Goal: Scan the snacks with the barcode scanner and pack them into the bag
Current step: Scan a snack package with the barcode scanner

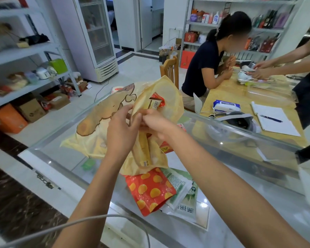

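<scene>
A pale yellow plastic bag (97,126) with a brown cartoon print is lifted above the glass counter (64,145). My left hand (121,129) grips its rim from the left, and my right hand (157,123) pinches the rim from the right, close together at the bag's mouth. A red and brown snack packet (155,102) shows inside the open mouth. On the counter below lie a red packet with yellow chip pictures (149,190) and a green and white packet (185,199). A barcode scanner is not in view.
A grey cable (100,218) curves across the near edge. Beyond the counter is a wooden table (227,92) with a wipes pack (225,105), a notebook with pen (274,120) and a clear tray. A seated person (206,68) and another person's hands are there. Shelves stand left and back.
</scene>
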